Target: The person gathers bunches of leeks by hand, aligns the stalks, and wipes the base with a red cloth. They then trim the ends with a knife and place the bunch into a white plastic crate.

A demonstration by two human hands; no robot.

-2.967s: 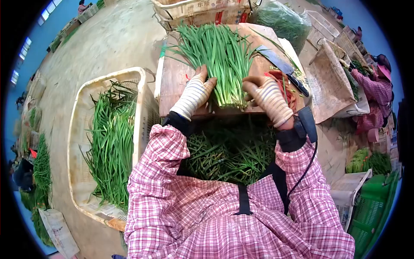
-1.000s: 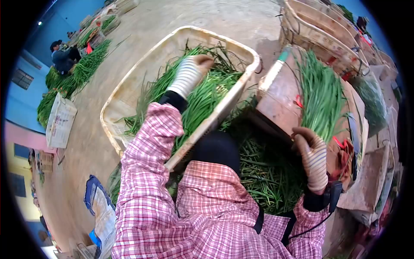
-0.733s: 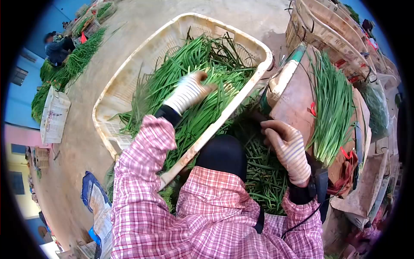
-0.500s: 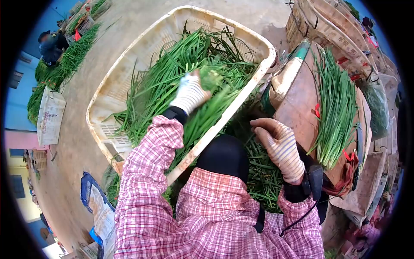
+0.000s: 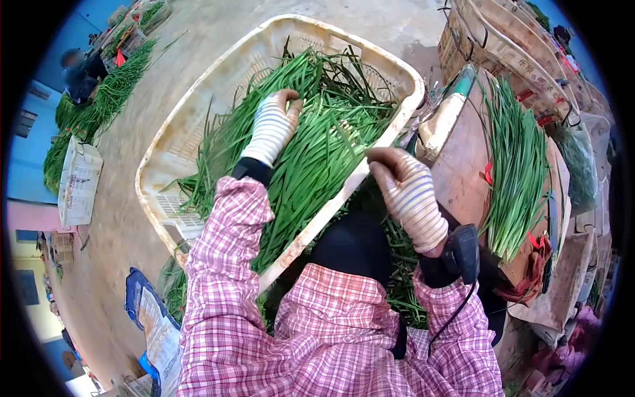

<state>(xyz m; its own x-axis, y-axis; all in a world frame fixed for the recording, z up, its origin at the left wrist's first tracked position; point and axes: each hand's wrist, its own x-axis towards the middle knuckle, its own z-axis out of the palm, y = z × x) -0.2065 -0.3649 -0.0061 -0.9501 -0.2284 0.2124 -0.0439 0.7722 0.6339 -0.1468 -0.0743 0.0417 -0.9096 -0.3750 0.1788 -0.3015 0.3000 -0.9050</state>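
Note:
My left hand (image 5: 274, 126), in a striped knit glove with bare fingertips, is over the leaves in the crate. Its fingers are loosely bent and the thumb stands a little apart, with nothing visible between them. Below it lies a heap of long green garlic chives (image 5: 311, 159), pale stem ends towards the right. My right hand (image 5: 407, 192), gloved alike, hovers by the near right rim of the white plastic crate (image 5: 192, 99). Its fingers curve towards the chives, thumb apart, and I see nothing held.
A neat chive bundle (image 5: 519, 178) lies on a brown board (image 5: 456, 178) at right, near a red tie (image 5: 487, 171). Stacked crates (image 5: 522, 53) stand behind it. At far left are another crate (image 5: 81, 178), a chive pile (image 5: 122, 92) and a person (image 5: 79, 73).
My left hand has moved up and left, off the leaves it was sweeping through. My right hand has risen leftwards to the crate rim. The chives beneath now lie still, more evenly spread.

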